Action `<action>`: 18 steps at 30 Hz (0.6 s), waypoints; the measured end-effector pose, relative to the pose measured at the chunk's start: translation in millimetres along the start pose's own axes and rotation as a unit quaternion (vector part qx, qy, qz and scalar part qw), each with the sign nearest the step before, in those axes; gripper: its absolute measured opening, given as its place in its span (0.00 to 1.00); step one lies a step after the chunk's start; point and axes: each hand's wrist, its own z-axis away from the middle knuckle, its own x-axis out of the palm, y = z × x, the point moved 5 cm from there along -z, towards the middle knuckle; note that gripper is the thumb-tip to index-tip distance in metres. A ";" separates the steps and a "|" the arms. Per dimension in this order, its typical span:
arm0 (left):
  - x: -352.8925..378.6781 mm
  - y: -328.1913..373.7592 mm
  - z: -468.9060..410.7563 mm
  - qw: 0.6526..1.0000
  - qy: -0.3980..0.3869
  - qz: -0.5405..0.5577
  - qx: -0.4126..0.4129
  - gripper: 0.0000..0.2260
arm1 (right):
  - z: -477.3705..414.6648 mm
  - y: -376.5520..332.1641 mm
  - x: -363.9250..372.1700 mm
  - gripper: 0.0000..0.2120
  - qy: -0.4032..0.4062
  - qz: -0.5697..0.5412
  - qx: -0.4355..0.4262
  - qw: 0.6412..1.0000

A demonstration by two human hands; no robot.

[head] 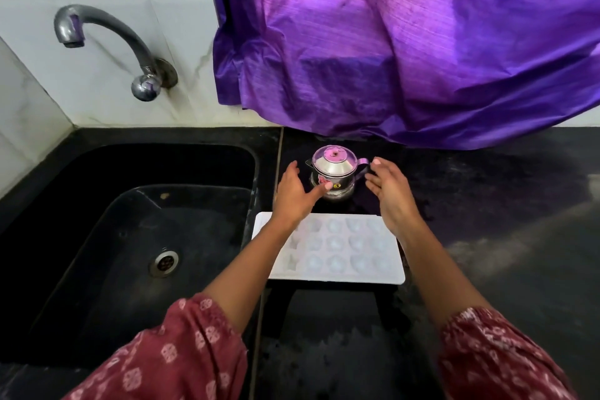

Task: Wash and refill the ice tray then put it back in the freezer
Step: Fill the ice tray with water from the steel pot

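Flanking the steel pot (334, 172) with left hand (293, 193) and right hand (388, 191), fingers (376, 166) spread loose, grasping nothing, probably readying for pouring. Resting the ice tray (341, 256) flat on the tabletop (487, 204) beside the sink (97, 237), near the pot, for filling.

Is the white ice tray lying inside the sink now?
No, the ice tray lies on the black counter right of the sink, in front of the steel kettle.

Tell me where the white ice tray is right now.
In the head view, the ice tray lies flat on the black counter just right of the sink, on the near side of the small steel pot.
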 end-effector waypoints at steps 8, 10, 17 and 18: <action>18.3 -2.8 -20.3 0.998 -0.020 0.053 0.016 0.29 | -26.4 13.2 9.4 0.10 -0.058 0.051 -0.006 0.997; 20.3 -2.7 -22.4 0.998 -0.010 0.052 0.025 0.28 | -29.9 15.8 10.7 0.03 -0.059 0.059 -0.021 0.996; 22.0 -1.9 -21.6 0.996 0.018 0.064 0.052 0.28 | -29.1 13.7 7.1 0.09 -0.005 0.109 -0.069 0.992; 21.6 -0.3 -21.0 0.996 0.013 0.070 0.056 0.27 | -25.6 12.2 6.2 0.09 -0.001 0.107 -0.074 0.991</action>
